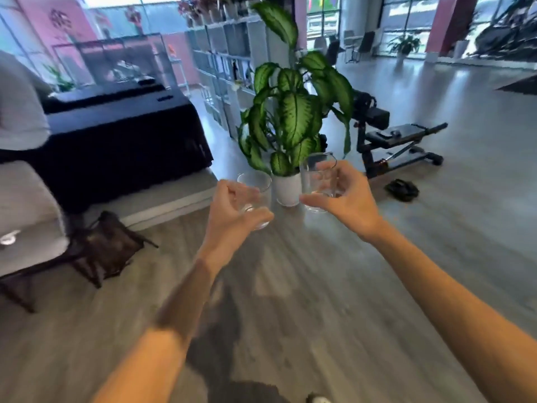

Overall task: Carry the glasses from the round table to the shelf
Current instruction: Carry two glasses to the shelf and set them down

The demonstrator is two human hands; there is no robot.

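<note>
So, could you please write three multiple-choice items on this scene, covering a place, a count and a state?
1. Where does the plant stand?
A. Ahead, beyond the hands
B. On the sofa
C. On the shelf

2. How many glasses are held?
A. One
B. Two
C. Four

3. What state are the glasses in?
A. Full of juice
B. Broken
C. Empty

Answers: 1 A, its white pot sits on the floor just past the hands. 2 B, the left hand holds one glass and the right hand another glass. 3 C, both are clear throughout.
</note>
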